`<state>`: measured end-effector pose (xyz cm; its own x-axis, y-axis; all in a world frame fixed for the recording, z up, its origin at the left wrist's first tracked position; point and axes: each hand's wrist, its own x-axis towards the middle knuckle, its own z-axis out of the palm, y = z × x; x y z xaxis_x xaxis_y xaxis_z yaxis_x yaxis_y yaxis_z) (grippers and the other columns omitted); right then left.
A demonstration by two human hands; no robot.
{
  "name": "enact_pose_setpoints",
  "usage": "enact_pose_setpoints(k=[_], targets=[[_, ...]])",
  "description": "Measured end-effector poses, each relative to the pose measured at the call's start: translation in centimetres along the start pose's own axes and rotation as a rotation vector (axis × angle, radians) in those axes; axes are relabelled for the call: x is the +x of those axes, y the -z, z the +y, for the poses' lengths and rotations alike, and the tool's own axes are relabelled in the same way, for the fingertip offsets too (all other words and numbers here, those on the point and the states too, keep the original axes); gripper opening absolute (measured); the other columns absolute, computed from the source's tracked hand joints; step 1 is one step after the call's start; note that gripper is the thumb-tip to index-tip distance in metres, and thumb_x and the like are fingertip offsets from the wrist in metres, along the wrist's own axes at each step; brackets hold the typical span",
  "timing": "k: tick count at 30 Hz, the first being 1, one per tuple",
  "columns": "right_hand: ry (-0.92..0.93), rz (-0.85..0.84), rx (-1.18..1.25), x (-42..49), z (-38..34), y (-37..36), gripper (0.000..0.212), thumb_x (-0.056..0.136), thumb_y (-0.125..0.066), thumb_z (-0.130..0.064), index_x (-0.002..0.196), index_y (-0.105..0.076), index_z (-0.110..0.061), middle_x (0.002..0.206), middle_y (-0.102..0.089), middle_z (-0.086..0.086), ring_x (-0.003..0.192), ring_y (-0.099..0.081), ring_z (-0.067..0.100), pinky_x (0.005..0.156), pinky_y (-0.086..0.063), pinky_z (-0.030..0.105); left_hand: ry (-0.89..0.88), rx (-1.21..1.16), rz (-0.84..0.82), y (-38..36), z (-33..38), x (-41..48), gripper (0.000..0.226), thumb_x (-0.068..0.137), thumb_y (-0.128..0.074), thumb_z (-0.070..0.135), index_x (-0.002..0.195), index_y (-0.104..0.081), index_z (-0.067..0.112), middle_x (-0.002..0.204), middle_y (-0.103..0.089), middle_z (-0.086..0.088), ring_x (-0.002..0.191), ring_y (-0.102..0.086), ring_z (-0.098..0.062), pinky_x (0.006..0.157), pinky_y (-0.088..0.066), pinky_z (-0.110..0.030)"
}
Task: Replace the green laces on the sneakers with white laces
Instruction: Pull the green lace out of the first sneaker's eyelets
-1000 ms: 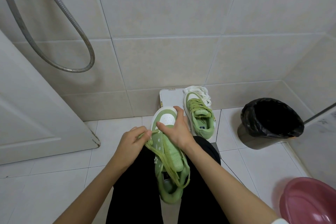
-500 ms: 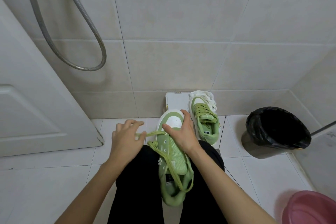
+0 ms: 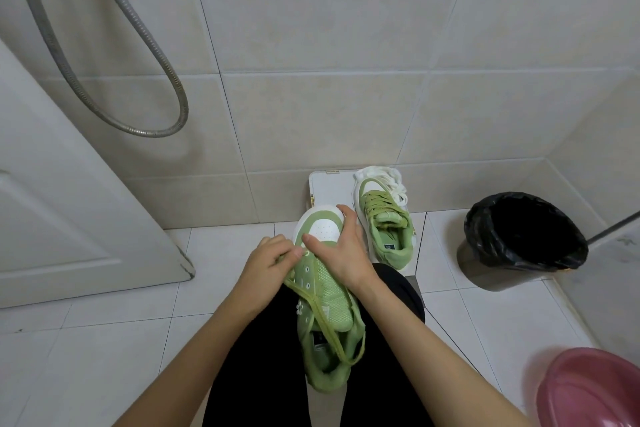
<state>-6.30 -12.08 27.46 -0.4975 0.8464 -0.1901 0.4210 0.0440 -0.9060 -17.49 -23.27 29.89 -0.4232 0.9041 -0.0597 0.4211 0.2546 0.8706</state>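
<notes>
Head view puts the held sneaker (image 3: 327, 291) on my lap between black trouser legs, toe pointing away toward the tiled wall. My right grip (image 3: 341, 251) is wrapped over its white toe cap, thumb pressed on top. My left grip (image 3: 268, 262) is pinched on the green lace (image 3: 325, 333) beside the front eyelets, and the loose strand trails back over the tongue to the heel opening. I see the second sneaker (image 3: 384, 232), laced in green, standing on a white flat stand (image 3: 325, 187) against the wall, with the white laces (image 3: 389, 180) bunched at its toe. A black-lined bin (image 3: 519, 239) sits to the right on the floor, and a pink basin (image 3: 595, 392) is nearer me.
</notes>
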Motion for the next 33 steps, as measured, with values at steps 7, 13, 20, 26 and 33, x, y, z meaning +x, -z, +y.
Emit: enact_pose_setpoints(k=[7, 13, 20, 26, 33], targets=[[0.003, -0.02, -0.002, -0.3, -0.3, -0.2, 0.078, 0.078, -0.07, -0.046, 0.136, -0.019, -0.038, 0.131, -0.033, 0.002, 0.112, -0.043, 0.018, 0.087, -0.036, 0.027, 0.053, -0.727, 0.271, 1.6, -0.2, -1.6, 0.037, 0.092, -0.051, 0.019, 0.057, -0.041, 0.013, 0.059, -0.036, 0.002, 0.057, -0.041, -0.013, 0.056, -0.044, -0.019], [0.012, -0.016, 0.003, -0.5, -0.3, -0.2, 0.079, 0.078, -0.07, -0.046, 0.137, -0.018, -0.04, 0.134, -0.032, 0.002, 0.111, -0.044, 0.016, 0.086, -0.037, 0.026, 0.038, -0.79, 0.274, 1.9, -0.4, -1.9, 0.04, 0.095, -0.048, 0.018, 0.056, -0.039, 0.017, 0.056, -0.036, 0.006, 0.05, -0.04, -0.007, 0.052, -0.041, -0.014], [-0.019, -0.01, 0.016, -0.1, -0.2, 0.2, 0.083, 0.076, -0.071, -0.05, 0.139, -0.018, -0.04, 0.128, -0.026, -0.005, 0.103, -0.037, 0.009, 0.084, -0.031, 0.022, 0.065, 0.349, 0.151, 2.1, -2.1, -0.7, 0.021, 0.093, -0.047, 0.013, 0.106, -0.061, 0.022, 0.102, -0.054, 0.015, 0.101, -0.042, -0.01, 0.093, -0.037, -0.035], [-0.014, -0.015, 0.03, 0.1, -0.2, 0.0, 0.083, 0.076, -0.072, -0.048, 0.14, -0.02, -0.038, 0.135, -0.03, -0.001, 0.106, -0.038, 0.01, 0.087, -0.031, 0.023, -0.035, 0.392, -0.002, -0.1, -1.3, 0.6, 0.021, 0.094, -0.043, 0.049, 0.092, -0.049, 0.029, 0.084, -0.054, 0.013, 0.087, -0.046, -0.01, 0.08, -0.031, -0.029], [-0.014, -0.019, -0.007, 0.0, -0.3, 0.1, 0.08, 0.077, -0.072, -0.045, 0.138, -0.021, -0.037, 0.129, -0.034, 0.002, 0.107, -0.041, 0.015, 0.087, -0.034, 0.025, 0.012, 0.037, 0.018, -0.4, -0.6, -0.2, 0.023, 0.097, -0.05, 0.029, 0.078, -0.046, 0.016, 0.053, -0.049, -0.001, 0.048, -0.039, -0.008, 0.05, -0.03, -0.021]])
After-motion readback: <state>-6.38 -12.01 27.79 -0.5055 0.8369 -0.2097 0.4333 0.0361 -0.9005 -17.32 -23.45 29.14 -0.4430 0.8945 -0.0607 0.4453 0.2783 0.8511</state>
